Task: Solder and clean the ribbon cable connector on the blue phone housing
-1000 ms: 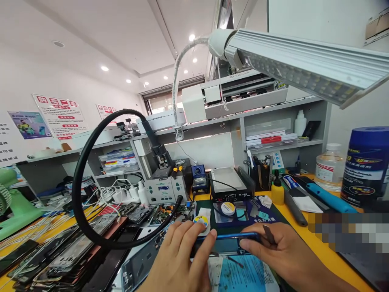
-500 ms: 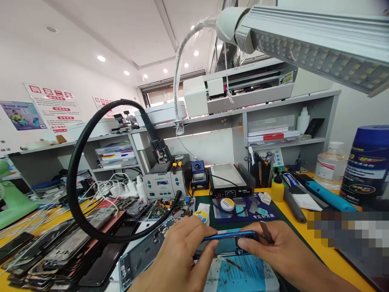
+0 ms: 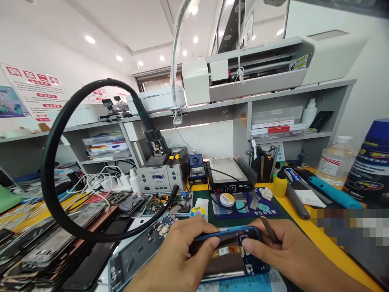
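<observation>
Both hands grip an opened phone with a blue frame [image 3: 231, 265], its inside tilted toward me. A flex cable with a white label shows in its middle. My left hand [image 3: 185, 251] is closed on the phone's left end, thumb on the inner side, fingers behind the top edge. My right hand [image 3: 273, 247] pinches the right end, the thumb pressing near its upper corner. A thin dark flat tool [image 3: 270, 229] is tucked in the same hand. Under the phone lies a blue-and-white printed pad [image 3: 273, 282], partly hidden.
Another phone frame [image 3: 133, 255] lies beside my left arm. Stacked phone parts [image 3: 54, 251] fill the left, beneath a looping black hose [image 3: 50, 178]. Behind are a solder spool [image 3: 198, 212], a hot-air station [image 3: 158, 178] and a heating plate [image 3: 227, 172]. A yellow bottle [image 3: 279, 184] stands right.
The phone has tipped from nearly edge-on to showing me its inside. Both hands keep their hold. My view has shifted slightly.
</observation>
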Action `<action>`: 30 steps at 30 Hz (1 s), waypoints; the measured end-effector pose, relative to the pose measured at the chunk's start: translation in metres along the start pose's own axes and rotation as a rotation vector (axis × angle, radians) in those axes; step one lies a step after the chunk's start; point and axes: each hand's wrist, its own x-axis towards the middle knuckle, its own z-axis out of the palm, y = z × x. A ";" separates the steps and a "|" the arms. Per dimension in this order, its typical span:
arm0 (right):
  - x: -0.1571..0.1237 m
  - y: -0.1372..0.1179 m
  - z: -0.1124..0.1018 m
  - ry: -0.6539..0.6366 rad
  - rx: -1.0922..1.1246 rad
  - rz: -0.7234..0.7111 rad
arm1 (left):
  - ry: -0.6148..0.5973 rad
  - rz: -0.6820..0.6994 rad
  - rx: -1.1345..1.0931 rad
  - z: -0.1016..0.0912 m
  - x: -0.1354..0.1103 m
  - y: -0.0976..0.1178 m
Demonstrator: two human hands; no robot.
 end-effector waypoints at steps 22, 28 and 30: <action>-0.006 0.019 -0.016 0.665 -0.379 -0.209 | -0.084 -0.216 -0.061 0.000 -0.003 -0.012; 0.001 0.014 -0.008 0.619 -0.587 -0.342 | -0.091 -0.252 -0.126 0.001 -0.005 -0.016; 0.003 0.014 -0.010 0.607 -0.608 -0.368 | -0.083 -0.287 -0.168 0.001 -0.006 -0.017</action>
